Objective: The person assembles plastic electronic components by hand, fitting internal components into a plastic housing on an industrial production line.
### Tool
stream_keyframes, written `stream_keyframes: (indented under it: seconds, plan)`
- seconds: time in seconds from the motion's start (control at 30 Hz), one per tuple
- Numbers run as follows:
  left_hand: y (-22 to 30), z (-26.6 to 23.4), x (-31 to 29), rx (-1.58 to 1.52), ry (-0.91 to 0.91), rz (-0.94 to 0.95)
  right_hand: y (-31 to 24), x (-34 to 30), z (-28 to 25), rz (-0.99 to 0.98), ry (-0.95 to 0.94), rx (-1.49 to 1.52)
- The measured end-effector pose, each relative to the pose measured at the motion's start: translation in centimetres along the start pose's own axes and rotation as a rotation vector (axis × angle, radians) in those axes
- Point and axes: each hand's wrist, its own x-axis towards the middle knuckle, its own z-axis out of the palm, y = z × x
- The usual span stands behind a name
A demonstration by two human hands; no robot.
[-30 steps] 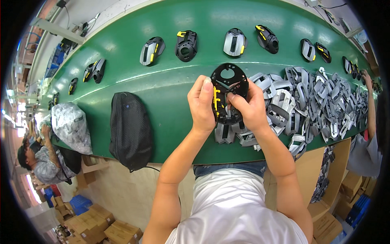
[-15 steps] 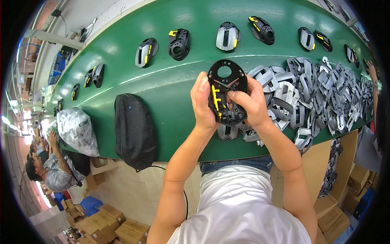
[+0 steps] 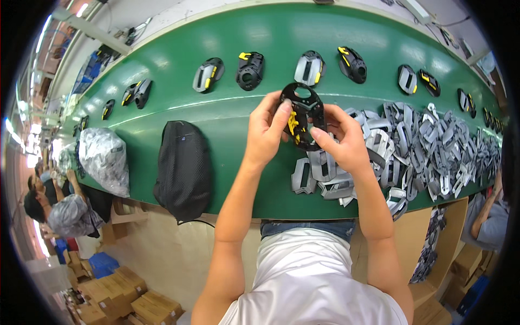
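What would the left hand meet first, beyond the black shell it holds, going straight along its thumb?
Past the black shell, the left hand would probably meet the silver-topped piece straight ahead on the green table, though depth is unclear.

The oval shell [image 3: 303,115] is black, its clip piece [image 3: 293,123] bright yellow — the heaped parts [image 3: 417,143] mix pale and darker greys. Green table [image 3: 238,157]; black bag [image 3: 184,168] with fine mesh patterning; plain white shirt [image 3: 309,265]; blue jeans [image 3: 311,226]; brown cartons [image 3: 122,290].
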Motion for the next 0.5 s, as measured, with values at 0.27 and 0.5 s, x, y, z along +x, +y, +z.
stream_keyframes:
  seconds: [0.27, 0.5]
  plan:
    - [2.6, -9.3, 6.4, 0.510, 0.129, 0.091, -2.3, 0.1, -1.2, -0.162, -0.089, -0.517]
    - [0.8, -23.8, 13.2, 1.100, 0.928, 0.237, -2.7, -1.8, -3.0, -0.280, -0.187, -0.877]
